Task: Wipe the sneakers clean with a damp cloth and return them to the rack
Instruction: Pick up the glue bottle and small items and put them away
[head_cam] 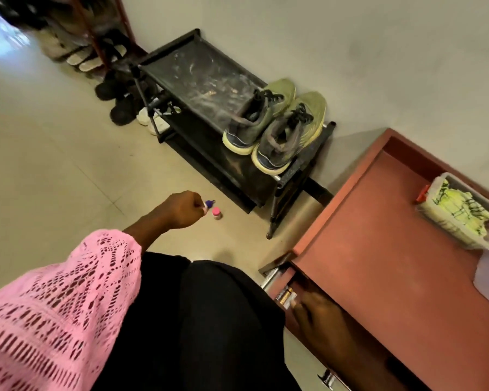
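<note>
Seen from above, at the lower left of the frame, a pink lace sleeve (57, 300) leads up to the person's left hand (182, 210) near the centre, its fingers curled into a loose fist; it may pinch something small and pale, but that is too small to tell. At the lower right, the right hand (319, 314) rests at the front edge of a reddish cabinet (378, 263), by a drawer with a metal handle; whether its fingers grip anything cannot be told. Just past the left hand, a small pink-capped bottle (216, 213) stands on the pale floor (54, 165). On the cabinet top at the right edge sits a clear container (460, 213) holding yellow-patterned cloth, likely kept handy for wiping. Farther up, the pair of green sneakers (277, 122) stands side by side on the dusty top shelf of a black shoe rack (198, 71) against the wall, heels toward the viewer, within easy reach. More shoes (116, 103) blur into the upper left.
</note>
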